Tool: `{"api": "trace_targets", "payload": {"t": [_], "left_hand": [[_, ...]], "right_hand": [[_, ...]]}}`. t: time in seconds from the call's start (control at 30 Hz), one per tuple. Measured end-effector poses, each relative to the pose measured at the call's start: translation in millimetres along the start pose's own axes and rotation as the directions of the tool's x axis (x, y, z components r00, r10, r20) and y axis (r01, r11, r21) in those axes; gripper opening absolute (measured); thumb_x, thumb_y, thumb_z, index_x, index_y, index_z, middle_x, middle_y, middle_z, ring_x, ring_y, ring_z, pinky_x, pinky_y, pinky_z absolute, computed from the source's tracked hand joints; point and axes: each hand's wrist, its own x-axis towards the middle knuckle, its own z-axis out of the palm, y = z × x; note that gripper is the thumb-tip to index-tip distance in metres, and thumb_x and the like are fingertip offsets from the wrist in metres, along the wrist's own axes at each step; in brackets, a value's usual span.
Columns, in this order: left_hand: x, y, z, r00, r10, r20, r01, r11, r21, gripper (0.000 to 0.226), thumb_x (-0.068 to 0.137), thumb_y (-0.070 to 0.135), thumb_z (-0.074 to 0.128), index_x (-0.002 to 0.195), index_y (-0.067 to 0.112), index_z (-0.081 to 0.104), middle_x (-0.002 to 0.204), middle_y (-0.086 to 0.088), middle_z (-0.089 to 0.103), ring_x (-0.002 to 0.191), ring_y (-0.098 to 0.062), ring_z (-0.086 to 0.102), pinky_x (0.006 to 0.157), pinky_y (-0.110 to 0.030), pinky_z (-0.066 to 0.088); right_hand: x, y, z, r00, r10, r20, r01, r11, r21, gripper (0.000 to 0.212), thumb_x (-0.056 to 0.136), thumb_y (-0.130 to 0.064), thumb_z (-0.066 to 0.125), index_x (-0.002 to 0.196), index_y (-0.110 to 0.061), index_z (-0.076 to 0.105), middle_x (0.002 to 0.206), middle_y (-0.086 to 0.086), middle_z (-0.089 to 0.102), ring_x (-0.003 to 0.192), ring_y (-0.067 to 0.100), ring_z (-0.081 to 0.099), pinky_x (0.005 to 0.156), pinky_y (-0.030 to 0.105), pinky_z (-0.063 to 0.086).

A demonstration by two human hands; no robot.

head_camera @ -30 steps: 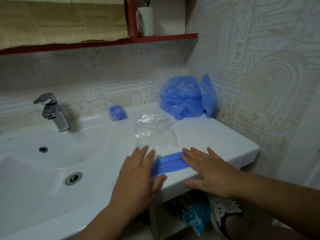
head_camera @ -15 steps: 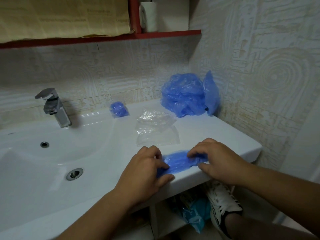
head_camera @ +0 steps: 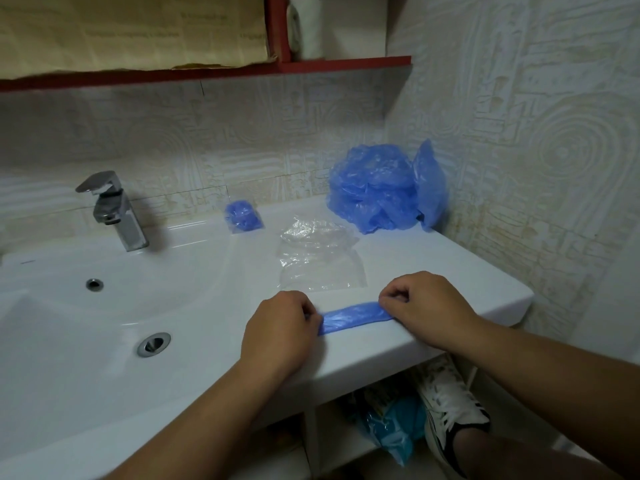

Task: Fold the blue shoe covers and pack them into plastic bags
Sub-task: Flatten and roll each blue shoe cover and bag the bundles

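Observation:
A blue shoe cover point(head_camera: 355, 317), folded into a narrow strip, lies near the front edge of the white sink counter point(head_camera: 478, 292). My left hand point(head_camera: 280, 327) pinches its left end with curled fingers. My right hand point(head_camera: 426, 303) pinches its right end the same way. Just behind the strip lie clear plastic bags point(head_camera: 320, 258), crumpled and flat. A loose heap of blue shoe covers point(head_camera: 381, 188) sits in the back right corner against the wall. One small packed bag with a blue cover point(head_camera: 242, 216) stands at the back.
The sink basin point(head_camera: 69, 341) with its drain point(head_camera: 153, 344) fills the left side, the chrome tap point(head_camera: 114, 209) behind it. A red shelf point(head_camera: 311, 65) hangs overhead. Below the counter are a blue bag point(head_camera: 391, 424) and a shoe point(head_camera: 450, 410).
Both hands went from lying flat on the cover to curling and pinching its ends. The cover has been folded narrower and stretched into a longer strip.

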Motion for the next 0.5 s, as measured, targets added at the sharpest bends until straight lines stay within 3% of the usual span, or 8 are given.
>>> {"api": "trace_targets", "payload": {"t": [0.13,0.37,0.5], "left_hand": [[-4.5,-1.0,4.2,0.998,-0.006,-0.066,0.01,0.998,0.055,0.006,0.093,0.03,0.057,0.094,0.025,0.061,0.089,0.006,0.064,0.085,-0.021,0.06,0.076,-0.033,0.05],[-9.9,-21.7,-0.6,0.986,0.016,-0.166,0.022,0.974,0.224,0.013,0.096,0.022,0.045,0.095,0.022,0.058,0.088,0.002,0.059,0.078,-0.022,0.055,0.071,-0.037,0.048],[-12.6,-31.9,-3.9,0.988,-0.027,-0.151,0.065,0.966,0.249,0.018,0.095,0.015,0.045,0.108,0.023,0.054,0.099,0.001,0.055,0.087,-0.022,0.054,0.072,-0.034,0.044]], "right_hand": [[2.3,-7.1,8.5,0.999,0.021,-0.05,-0.028,0.991,-0.133,0.018,0.093,-0.037,0.061,0.097,-0.026,0.075,0.096,-0.007,0.071,0.086,0.011,0.062,0.08,0.027,0.049],[0.8,-11.5,13.4,0.997,-0.006,-0.073,-0.012,0.97,-0.242,0.017,0.093,-0.041,0.059,0.098,-0.028,0.068,0.092,-0.007,0.069,0.079,0.01,0.057,0.07,0.023,0.042],[1.5,-14.3,12.5,0.998,-0.003,-0.06,-0.013,0.965,-0.261,0.016,0.094,-0.04,0.058,0.097,-0.027,0.067,0.091,-0.005,0.068,0.079,0.012,0.057,0.07,0.026,0.045]]}}
